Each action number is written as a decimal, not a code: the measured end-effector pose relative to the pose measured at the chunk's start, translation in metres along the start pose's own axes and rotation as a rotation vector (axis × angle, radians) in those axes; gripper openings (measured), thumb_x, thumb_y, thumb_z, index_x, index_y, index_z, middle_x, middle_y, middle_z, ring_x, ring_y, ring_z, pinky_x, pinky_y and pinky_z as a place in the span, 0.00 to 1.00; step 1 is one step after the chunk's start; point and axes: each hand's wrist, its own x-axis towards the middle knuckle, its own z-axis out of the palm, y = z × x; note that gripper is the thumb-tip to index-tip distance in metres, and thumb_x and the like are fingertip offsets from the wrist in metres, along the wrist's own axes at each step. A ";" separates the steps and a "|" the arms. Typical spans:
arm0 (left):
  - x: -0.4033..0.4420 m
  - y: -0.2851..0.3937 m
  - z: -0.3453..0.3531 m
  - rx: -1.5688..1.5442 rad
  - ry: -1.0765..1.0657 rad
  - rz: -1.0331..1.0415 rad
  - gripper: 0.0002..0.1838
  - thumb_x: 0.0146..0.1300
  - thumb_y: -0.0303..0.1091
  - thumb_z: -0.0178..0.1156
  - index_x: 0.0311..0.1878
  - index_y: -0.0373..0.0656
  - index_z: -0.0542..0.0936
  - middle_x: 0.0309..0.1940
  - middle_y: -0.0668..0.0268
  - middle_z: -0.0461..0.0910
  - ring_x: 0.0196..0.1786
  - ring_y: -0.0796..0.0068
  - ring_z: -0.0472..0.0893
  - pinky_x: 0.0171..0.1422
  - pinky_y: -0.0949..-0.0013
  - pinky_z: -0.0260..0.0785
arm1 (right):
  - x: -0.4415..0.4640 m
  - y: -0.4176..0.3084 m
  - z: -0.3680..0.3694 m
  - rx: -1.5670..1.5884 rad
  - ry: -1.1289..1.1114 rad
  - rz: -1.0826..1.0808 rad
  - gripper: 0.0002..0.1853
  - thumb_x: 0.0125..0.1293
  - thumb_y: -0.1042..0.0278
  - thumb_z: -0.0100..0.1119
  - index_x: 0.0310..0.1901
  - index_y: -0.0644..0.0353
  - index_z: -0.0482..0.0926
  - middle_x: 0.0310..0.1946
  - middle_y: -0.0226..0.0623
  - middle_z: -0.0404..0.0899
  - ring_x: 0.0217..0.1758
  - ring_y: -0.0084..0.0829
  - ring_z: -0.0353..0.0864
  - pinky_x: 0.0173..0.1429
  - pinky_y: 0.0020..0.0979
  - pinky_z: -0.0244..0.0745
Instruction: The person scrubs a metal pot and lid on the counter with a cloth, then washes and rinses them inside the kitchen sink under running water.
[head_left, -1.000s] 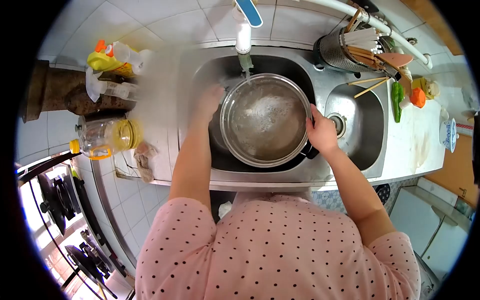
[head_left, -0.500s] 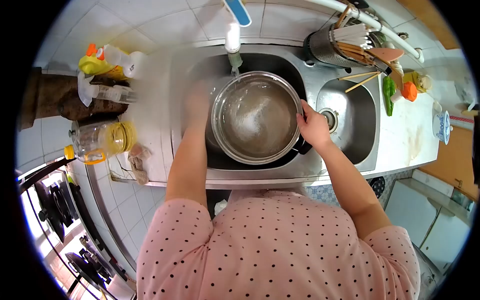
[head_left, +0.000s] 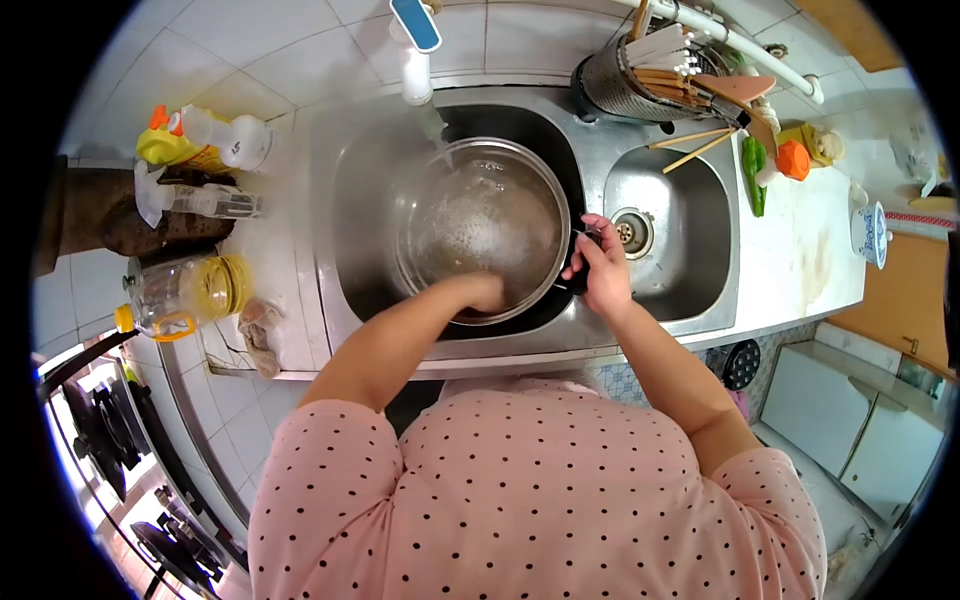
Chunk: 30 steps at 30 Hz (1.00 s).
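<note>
A round steel pot [head_left: 430, 225] with cloudy water in it sits tilted in the larger sink basin. Water runs into it at the far left rim from the faucet [head_left: 416, 85]. My left hand [head_left: 487, 291] reaches down inside the pot near its front wall; its fingers are under the water or hidden, so I cannot see their pose. At the pot's right side, my right hand [head_left: 604, 268] has its fingers curled loosely about the black handle [head_left: 577, 278].
The smaller basin [head_left: 685, 240] with its drain lies to the right. Behind it are a utensil holder [head_left: 612, 85], chopsticks [head_left: 700, 150] and a green pepper [head_left: 753, 175]. An oil jug [head_left: 190, 295], a spray bottle [head_left: 210, 200] and a rag [head_left: 258, 335] are at left.
My left hand has moved from the blurred spot beside the pot's left rim into the pot. My right hand has shifted from the rim onto the handle, and the pot now tilts.
</note>
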 end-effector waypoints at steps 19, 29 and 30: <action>0.026 -0.053 0.009 0.094 0.334 -0.091 0.11 0.48 0.26 0.59 0.36 0.31 0.82 0.40 0.46 0.81 0.44 0.49 0.81 0.50 0.56 0.73 | -0.004 0.007 0.007 -0.154 0.060 -0.126 0.11 0.70 0.73 0.43 0.53 0.58 0.63 0.28 0.31 0.68 0.21 0.20 0.64 0.20 0.24 0.67; 0.077 -0.010 -0.029 -0.511 0.708 0.001 0.19 0.66 0.32 0.42 0.54 0.40 0.77 0.55 0.49 0.75 0.56 0.54 0.77 0.60 0.57 0.67 | -0.005 0.008 0.008 -0.195 0.092 -0.101 0.07 0.72 0.72 0.41 0.49 0.55 0.64 0.26 0.29 0.66 0.19 0.18 0.62 0.18 0.22 0.64; 0.079 -0.027 -0.035 -0.397 0.668 -0.059 0.18 0.65 0.31 0.42 0.52 0.41 0.78 0.54 0.50 0.76 0.55 0.54 0.77 0.60 0.57 0.68 | -0.005 0.011 0.007 -0.183 0.101 -0.105 0.06 0.72 0.72 0.42 0.49 0.55 0.64 0.26 0.29 0.66 0.19 0.18 0.62 0.18 0.22 0.64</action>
